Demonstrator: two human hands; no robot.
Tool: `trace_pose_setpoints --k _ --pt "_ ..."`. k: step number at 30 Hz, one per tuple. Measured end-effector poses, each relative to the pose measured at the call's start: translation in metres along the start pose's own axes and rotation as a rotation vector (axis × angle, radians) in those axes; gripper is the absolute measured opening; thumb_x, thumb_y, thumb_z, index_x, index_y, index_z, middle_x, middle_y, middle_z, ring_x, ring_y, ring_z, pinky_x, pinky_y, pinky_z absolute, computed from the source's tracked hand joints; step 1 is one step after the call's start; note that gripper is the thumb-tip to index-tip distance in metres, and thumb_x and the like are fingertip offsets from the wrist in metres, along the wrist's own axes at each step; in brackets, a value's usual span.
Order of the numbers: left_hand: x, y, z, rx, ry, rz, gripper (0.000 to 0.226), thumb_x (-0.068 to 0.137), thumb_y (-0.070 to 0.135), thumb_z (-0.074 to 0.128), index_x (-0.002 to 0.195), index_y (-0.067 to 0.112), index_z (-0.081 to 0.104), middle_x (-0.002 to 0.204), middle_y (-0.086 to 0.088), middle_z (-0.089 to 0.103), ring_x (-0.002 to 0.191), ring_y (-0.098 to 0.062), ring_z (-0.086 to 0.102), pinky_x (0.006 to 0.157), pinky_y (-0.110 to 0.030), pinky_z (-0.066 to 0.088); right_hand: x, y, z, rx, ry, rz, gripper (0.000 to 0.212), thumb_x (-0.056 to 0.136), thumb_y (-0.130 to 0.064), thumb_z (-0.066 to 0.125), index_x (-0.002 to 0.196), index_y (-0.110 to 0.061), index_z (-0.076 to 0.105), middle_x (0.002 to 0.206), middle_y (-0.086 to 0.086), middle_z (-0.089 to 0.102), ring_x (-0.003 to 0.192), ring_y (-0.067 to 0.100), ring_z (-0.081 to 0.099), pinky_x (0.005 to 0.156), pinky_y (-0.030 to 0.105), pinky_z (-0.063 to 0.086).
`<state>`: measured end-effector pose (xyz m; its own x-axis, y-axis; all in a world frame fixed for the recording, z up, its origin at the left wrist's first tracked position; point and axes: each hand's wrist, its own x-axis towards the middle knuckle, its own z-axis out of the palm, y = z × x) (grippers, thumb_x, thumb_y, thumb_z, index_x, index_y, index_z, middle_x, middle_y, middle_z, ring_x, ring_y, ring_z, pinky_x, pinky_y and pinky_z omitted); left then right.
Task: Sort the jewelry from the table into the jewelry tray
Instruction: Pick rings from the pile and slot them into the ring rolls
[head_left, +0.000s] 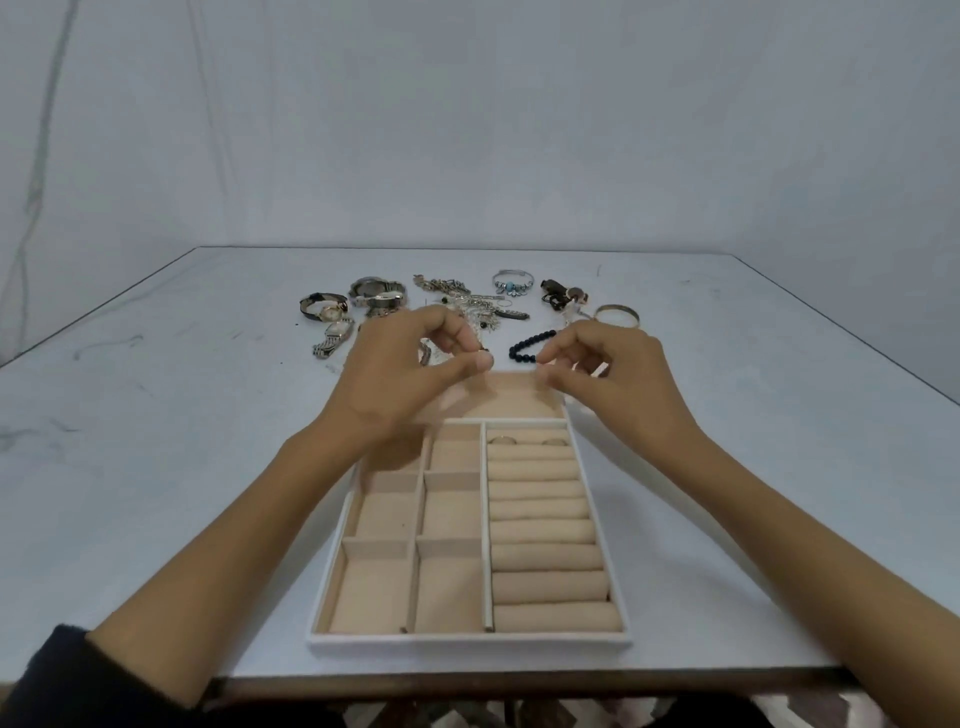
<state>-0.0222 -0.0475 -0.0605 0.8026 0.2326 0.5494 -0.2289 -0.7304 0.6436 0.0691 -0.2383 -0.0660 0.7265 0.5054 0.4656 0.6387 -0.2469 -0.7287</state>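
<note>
Both curled above tray (467, 642): left hand (405, 375) (seemingly pinching ring (483, 357)), right hand (619, 379).

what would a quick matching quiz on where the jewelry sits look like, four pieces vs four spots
1 black bead bracelet
2 two rings
3 turquoise bangle
4 small ring

A slotted in the tray
B pinched by the left hand
C far row, right of the chain pile
D on the table just past the tray

Pairs: 1-D, 2-A, 3-C, 4-B
</note>
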Motion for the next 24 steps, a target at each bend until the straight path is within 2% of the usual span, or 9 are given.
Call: trace_pose_setpoints --k 3,7,11,15,19,21,24 --pt "-0.016 0.013 -0.001 -0.043 -0.003 0.006 0.015 0.076 0.027 0.078 0.072 0.030 0.064 0.075 0.025 0.064 0.079 0.002 0.060 0.081 -0.023 0.046 -0.025 -0.007 -0.006 0.053 -0.035 -0.016 0.007 0.076 -0.014 0.076 0.076 -0.020 0.072 0.065 -0.006 0.065 0.064 0.012 0.054 0.057 0.011 0.036" --pt "-0.024 0.019 -0.001 -0.068 0.012 0.007 0.017 0.077 0.025 0.078 0.072 0.032 0.064 0.072 0.025 0.064 0.078 0.003 0.060 0.085 -0.022 0.044 -0.050 -0.012 -0.014 0.114 -0.075 -0.024 0.007 0.077 -0.014 0.076 0.075 -0.020 0.072 0.070 -0.002 0.066 0.064 0.008 0.051 0.057 0.014 0.034" --pt "-0.022 0.018 -0.002 -0.077 0.064 -0.026 0.013 0.076 0.024 0.079 0.073 0.027 0.066 0.070 0.024 0.064 0.077 0.000 0.061 0.084 -0.017 0.044 -0.061 -0.012 -0.018 0.127 -0.116 -0.037 0.007 0.077 -0.014 0.076 0.075 -0.019 0.073 0.077 -0.002 0.068 0.071 0.018 0.055 0.062 0.015 0.036" --pt "-0.023 0.017 -0.004 -0.080 0.092 -0.039 0.013 0.076 0.023 0.079 0.074 0.024 0.067 0.071 0.018 0.066 0.078 -0.004 0.062 0.083 -0.019 0.046 -0.060 -0.010 -0.016 0.107 -0.119 -0.071 0.007 0.076 -0.012 0.077 0.075 -0.018 0.074 0.077 -0.002 0.068 0.071 0.018 0.055 0.063 0.014 0.036" --pt "-0.023 0.018 -0.004 -0.075 0.096 -0.045 0.013 0.076 0.022 0.079 0.074 0.024 0.066 0.071 0.016 0.065 0.076 0.000 0.060 0.081 -0.015 0.044 -0.059 -0.008 -0.017 0.089 -0.144 -0.090 0.007 0.075 -0.013 0.078 0.075 -0.019 0.075 0.075 -0.005 0.067 0.070 0.014 0.053 0.064 0.012 0.035" --pt "-0.023 0.019 -0.004 -0.078 0.093 -0.046 0.013 0.077 0.022 0.079 0.074 0.023 0.067 0.073 0.013 0.066 0.077 -0.002 0.061 0.083 -0.018 0.046 -0.057 -0.006 -0.015 0.009 -0.125 -0.118 0.007 0.075 -0.019 0.079 0.074 -0.024 0.075 0.074 -0.008 0.067 0.070 0.014 0.054 0.064 0.018 0.038" --pt "-0.023 0.018 -0.004 -0.071 0.092 -0.045 0.013 0.076 0.022 0.079 0.073 0.025 0.066 0.072 0.015 0.066 0.077 -0.002 0.061 0.082 -0.017 0.045 -0.053 -0.004 -0.012 -0.153 -0.099 -0.220 0.003 0.075 -0.031 0.073 0.074 -0.028 0.075 0.074 -0.013 0.067 0.072 0.016 0.056 0.064 0.038 0.047"
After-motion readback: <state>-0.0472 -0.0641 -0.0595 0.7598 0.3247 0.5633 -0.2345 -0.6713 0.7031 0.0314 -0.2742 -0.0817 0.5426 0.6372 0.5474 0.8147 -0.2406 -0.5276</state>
